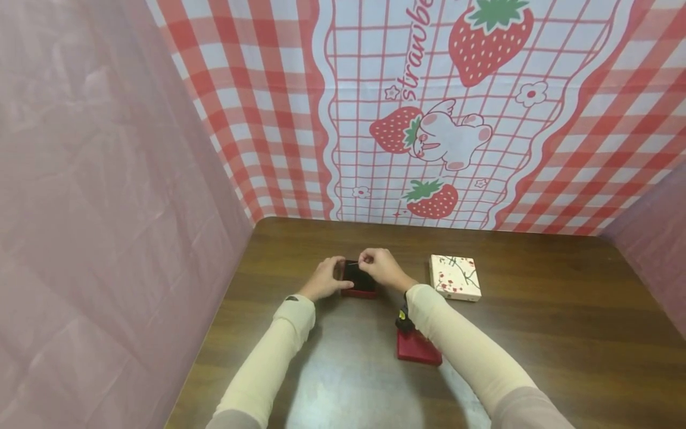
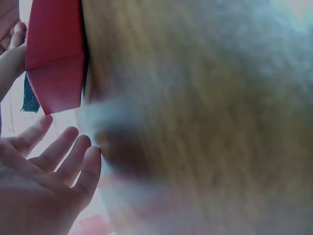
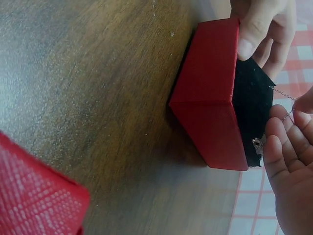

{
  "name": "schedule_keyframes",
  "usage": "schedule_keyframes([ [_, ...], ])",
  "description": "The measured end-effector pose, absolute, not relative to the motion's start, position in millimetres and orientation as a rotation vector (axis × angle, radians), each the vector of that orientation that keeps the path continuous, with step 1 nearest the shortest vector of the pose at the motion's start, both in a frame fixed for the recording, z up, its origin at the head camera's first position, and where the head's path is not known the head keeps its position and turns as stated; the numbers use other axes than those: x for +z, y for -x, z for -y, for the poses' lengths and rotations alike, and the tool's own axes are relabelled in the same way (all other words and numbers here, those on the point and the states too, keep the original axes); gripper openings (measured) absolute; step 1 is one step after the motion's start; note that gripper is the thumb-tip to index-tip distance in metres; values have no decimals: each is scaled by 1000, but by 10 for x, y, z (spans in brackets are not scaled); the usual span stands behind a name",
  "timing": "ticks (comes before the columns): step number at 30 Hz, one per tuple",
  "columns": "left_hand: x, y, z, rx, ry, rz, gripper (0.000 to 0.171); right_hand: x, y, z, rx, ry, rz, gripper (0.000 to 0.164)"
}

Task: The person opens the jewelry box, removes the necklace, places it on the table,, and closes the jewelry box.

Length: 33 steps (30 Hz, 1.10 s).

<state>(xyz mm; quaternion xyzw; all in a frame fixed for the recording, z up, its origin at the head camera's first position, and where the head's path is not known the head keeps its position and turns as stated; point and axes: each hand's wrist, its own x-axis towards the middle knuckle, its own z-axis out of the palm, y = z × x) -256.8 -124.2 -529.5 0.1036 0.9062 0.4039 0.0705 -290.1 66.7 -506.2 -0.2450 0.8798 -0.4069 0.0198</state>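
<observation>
A red jewelry box (image 1: 360, 294) with a black insert (image 1: 358, 279) stands at the table's far middle. At its left end my left hand (image 1: 323, 279) holds it, thumb over the near rim and fingers at the far side. The left wrist view shows those fingers (image 2: 66, 154) mostly straight, beside the box's corner. My right hand (image 1: 382, 268) pinches a fine silver chain necklace (image 3: 283, 93) above the insert. A small sparkling pendant (image 3: 257, 144) lies at the insert's edge. In the right wrist view the chain runs from the insert's corner up to the fingertips.
A red lid (image 1: 418, 348) lies nearer me, partly under my right forearm. Right of the hands sits a cream box with a floral branch print (image 1: 455, 277). The wooden table (image 1: 546, 310) meets a red-and-white strawberry cloth (image 1: 289, 119) at the back.
</observation>
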Motion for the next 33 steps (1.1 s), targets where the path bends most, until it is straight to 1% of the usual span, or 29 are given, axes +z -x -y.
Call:
schedule_keyframes([
  [10,-5297,2566,1213,1189,-351,-2842,67,-5083,2906,-674,-1279,747,-2697,4],
  [15,-5282,2572,1193,1176,-320,-2842,62,-5088,2903,-677,-1283,716,-2681,5],
  [26,-5268,2591,1182,1166,-217,-2836,42,-5082,2907,-665,-1294,704,-2663,4],
  [30,-5236,2609,1191,1143,-213,-2860,33,-5078,2907,-662,-1284,704,-2672,4],
  [33,-5235,2622,1198,1153,-231,-2876,30,-5073,2906,-662,-1287,708,-2671,5],
])
